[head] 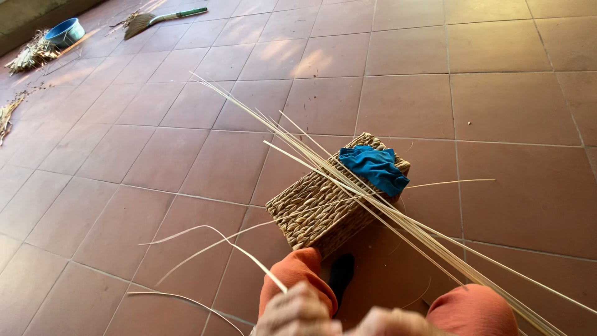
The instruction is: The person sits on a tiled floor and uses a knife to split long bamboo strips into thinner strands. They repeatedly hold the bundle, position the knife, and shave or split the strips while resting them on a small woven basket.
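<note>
My left hand (297,313) and my right hand (388,323) sit together at the bottom edge, fingers curled around thin pale straw strips; the frame cuts off most of both hands. One flat strip (249,256) curves up and left from my left hand. A long bundle of straw stalks (348,183) slants from the lower right, past my right knee, across a woven basket (323,208) toward the upper left. A blue cloth (375,168) lies on the basket's far end. My orange-clad knees flank the hands.
Brown tiled floor (155,155) all round. Loose curved strips lie on the tiles at lower left. Far upper left: a blue basin (65,31), a pile of dry straw (31,55), and a green-handled broom (158,18) by a wall.
</note>
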